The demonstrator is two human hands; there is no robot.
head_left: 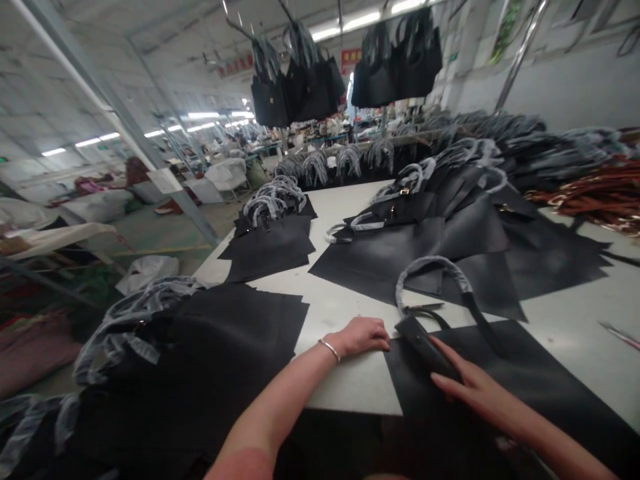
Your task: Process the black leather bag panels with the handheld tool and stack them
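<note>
Presently: bare left hand (pixel 363 335), five o'clock, curled, contents unclear; folded black leather-like band (pixel 424 347), clasped by right hand (pixel 467 381), apart; smooth black panel (pixel 530 350), four o'clock, best smoothed flat, with plastic-wrapped looped handle (pixel 436 262) eased clear.

Head view looks forward and down, somewhat blurred perhaps.

White table (pixel 345 383), black bag panels (pixel 400 257), wrapped handles (pixel 273 200)

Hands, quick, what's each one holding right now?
Left hand: curled beside the black panel; can't tell if it grips anything.
Right hand: closed on the folded black piece.
</note>
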